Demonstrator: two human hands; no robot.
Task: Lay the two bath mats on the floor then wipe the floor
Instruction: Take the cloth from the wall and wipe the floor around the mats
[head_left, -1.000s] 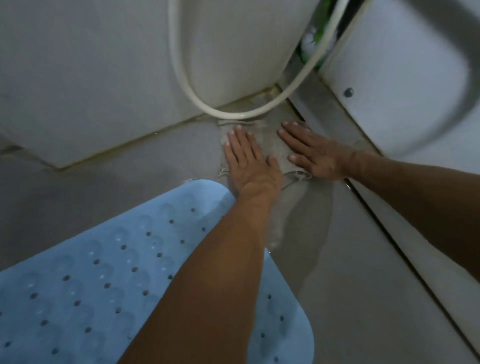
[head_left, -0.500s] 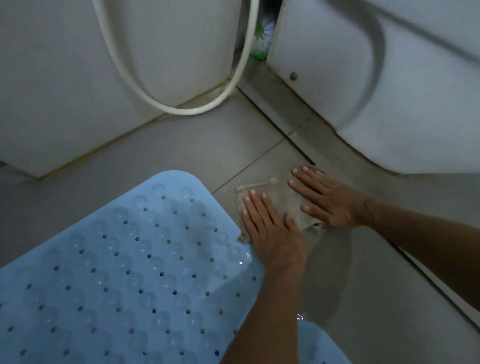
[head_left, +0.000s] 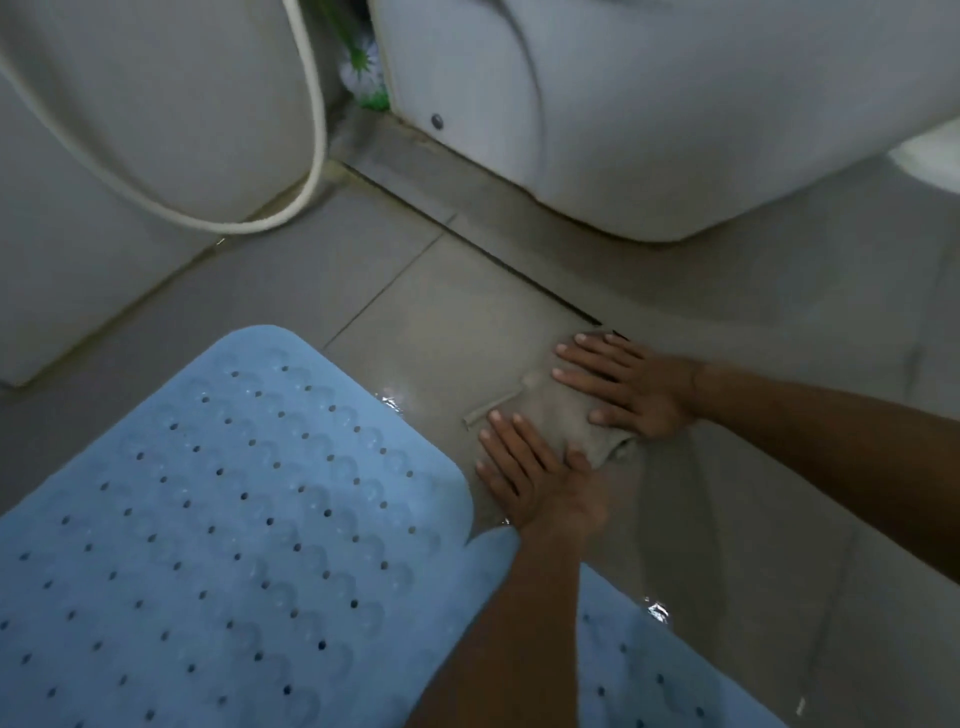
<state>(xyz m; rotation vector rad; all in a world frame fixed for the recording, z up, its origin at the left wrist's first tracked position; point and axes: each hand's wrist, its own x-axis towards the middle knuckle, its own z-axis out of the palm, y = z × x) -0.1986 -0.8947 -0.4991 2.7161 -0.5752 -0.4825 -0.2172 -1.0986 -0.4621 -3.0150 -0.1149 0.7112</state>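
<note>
A light blue rubber bath mat (head_left: 234, 519) with holes and bumps lies flat on the wet grey tiled floor (head_left: 426, 291), filling the lower left. A blue mat part (head_left: 649, 675) shows right of my left forearm; I cannot tell if it is a second mat. A beige cloth (head_left: 545, 410) lies on the floor just past the mat's right corner. My left hand (head_left: 535, 473) presses flat on the cloth's near side, fingers spread. My right hand (head_left: 628, 387) presses flat on its far right side.
A white toilet base (head_left: 649, 156) stands at the back right. A white curved fixture (head_left: 130, 156) with a looping white hose (head_left: 311, 171) is at the back left. A green and white brush (head_left: 363, 62) sits in the gap between them. Water glints by the mat's edges.
Both hands have slid the cloth back from the corner under the hose, towards me and to the right, alongside the mat's corner. The mat has stayed in place.
</note>
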